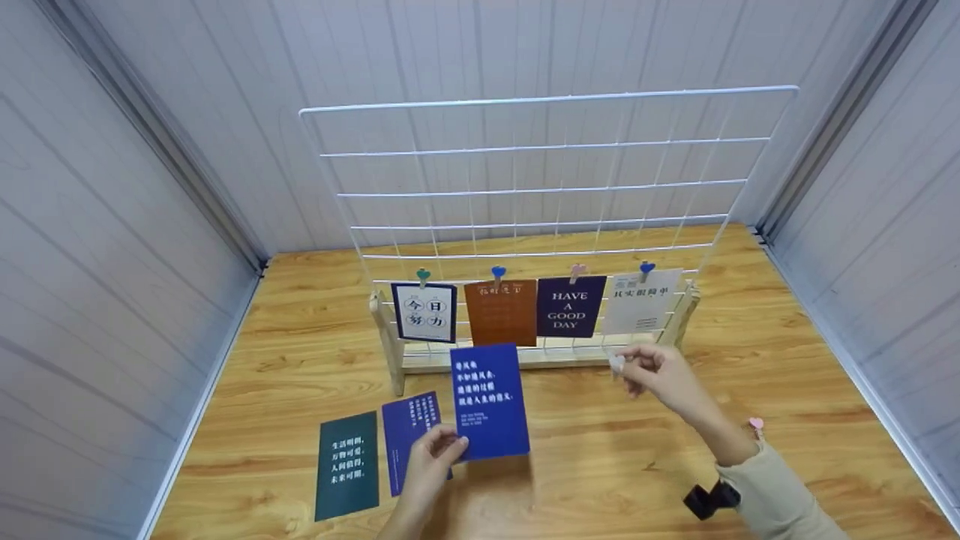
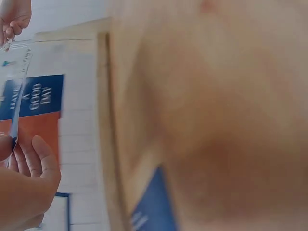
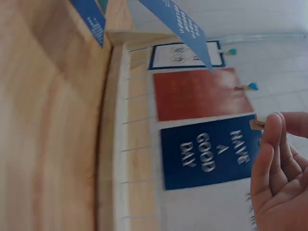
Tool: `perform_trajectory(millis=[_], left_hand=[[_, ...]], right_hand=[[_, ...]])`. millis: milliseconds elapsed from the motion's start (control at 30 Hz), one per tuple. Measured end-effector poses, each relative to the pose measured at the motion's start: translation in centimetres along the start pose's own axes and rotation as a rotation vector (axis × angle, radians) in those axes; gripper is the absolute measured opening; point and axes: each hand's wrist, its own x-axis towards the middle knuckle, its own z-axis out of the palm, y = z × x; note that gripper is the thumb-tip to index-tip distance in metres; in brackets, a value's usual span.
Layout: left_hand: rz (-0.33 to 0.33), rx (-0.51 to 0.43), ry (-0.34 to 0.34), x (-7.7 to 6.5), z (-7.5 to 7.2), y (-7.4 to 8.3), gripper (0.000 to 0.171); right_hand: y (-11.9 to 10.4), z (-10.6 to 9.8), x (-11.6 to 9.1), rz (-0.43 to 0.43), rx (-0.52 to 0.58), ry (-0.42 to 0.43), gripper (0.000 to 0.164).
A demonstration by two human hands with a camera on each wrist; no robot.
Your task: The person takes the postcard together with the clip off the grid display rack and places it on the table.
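My left hand holds a blue card with white writing by its lower left corner, thumb on its face. The card is raised in front of a white wire grid rack. At the right, my right hand pinches a small clothespin with a white heart, just below a hanging white card. Beside that hang a dark blue HAVE A GOOD DAY card, an orange card and a blue-bordered white card, each under a heart clothespin.
A green card and a second blue card lie on the wooden table at the left, the latter partly under my left hand. A pink heart clothespin lies by my right forearm. Pale panel walls enclose the table.
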Motion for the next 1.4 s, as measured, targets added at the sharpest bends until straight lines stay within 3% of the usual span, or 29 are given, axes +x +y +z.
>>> perform_trajectory(millis=[167,333,567,733,867,1000,1167,1400], left_hand=[[-0.084,-0.007,-0.001,-0.4,0.4,-2.3,0.015],[-0.187,0.047,0.007,-0.3,0.7,-3.5,0.016],[-0.230,0.024,0.006,-0.3,0.8,-4.4,0.015],[-0.280,-0.013,0.006,-0.4,1.0,-4.5,0.015],[-0.306,-0.043,0.006,-0.3,1.2,-4.8,0.014],[-0.308,-0.055,-0.005,-0.2,1.4,-5.1,0.014],[-0.295,-0.044,-0.011,-0.1,1.6,-5.1,0.014],[-0.288,-0.035,0.027,0.0,1.2,-5.3,0.016]], right_hand=[[3.4,-0.8,-1.6,0.068,0.029,-0.016,0.024],[6.3,-2.1,-3.1,0.163,0.025,-0.004,0.029],[9.3,-4.0,-5.0,0.233,0.024,0.020,0.021],[10.2,-5.3,-5.7,0.322,-0.006,0.062,0.031],[10.6,-6.6,-6.0,0.341,-0.038,0.094,0.031],[10.7,-7.8,-6.1,0.347,-0.089,0.138,0.028],[10.7,-8.6,-6.0,0.410,-0.141,0.185,0.035],[11.2,-9.4,-5.7,0.471,-0.193,0.165,0.028]])
